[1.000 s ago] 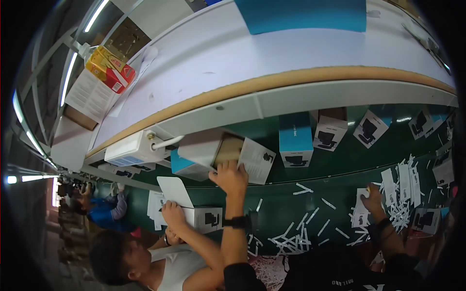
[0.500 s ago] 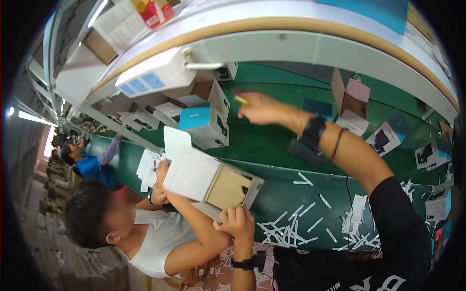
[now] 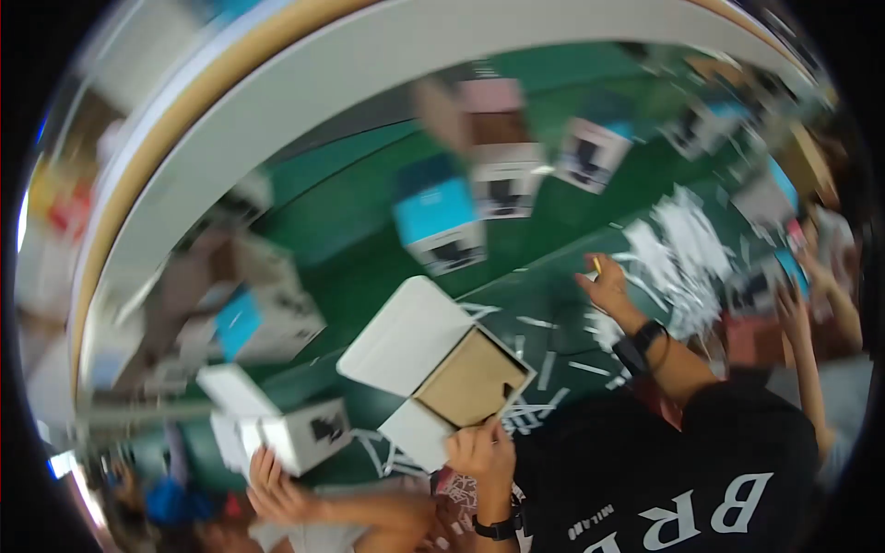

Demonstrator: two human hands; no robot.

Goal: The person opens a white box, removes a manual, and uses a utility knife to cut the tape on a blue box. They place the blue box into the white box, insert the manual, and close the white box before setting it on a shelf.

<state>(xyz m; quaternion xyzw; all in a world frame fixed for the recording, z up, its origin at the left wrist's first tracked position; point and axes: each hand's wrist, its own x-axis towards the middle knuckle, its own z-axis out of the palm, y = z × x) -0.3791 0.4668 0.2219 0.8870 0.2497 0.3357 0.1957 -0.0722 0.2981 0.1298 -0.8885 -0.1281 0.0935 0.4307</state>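
My left hand (image 3: 477, 452) is closed on the near edge of an open white box (image 3: 406, 336), its flaps spread. Inside the box lies a brown cardboard insert (image 3: 470, 376) with a small dark cutout. My right hand (image 3: 608, 289) is over the bench to the right, near a heap of white paper strips (image 3: 680, 258). Its fingers look apart, and a small yellow thing (image 3: 597, 265) shows at one finger; whether it is worn or held is unclear.
Several printed boxes stand on the green bench (image 3: 350, 230), including one with a blue flap (image 3: 438, 217) and an open carton (image 3: 507, 180). At left a co-worker's hand (image 3: 277, 488) holds a white box (image 3: 309, 438). Another person's hands (image 3: 800, 286) work at right. A pale shelf edge (image 3: 230, 120) arches above.
The view has swung right. My right hand has come back from above the far bench to near the paper strips. My left hand stays on the open box, now more central.
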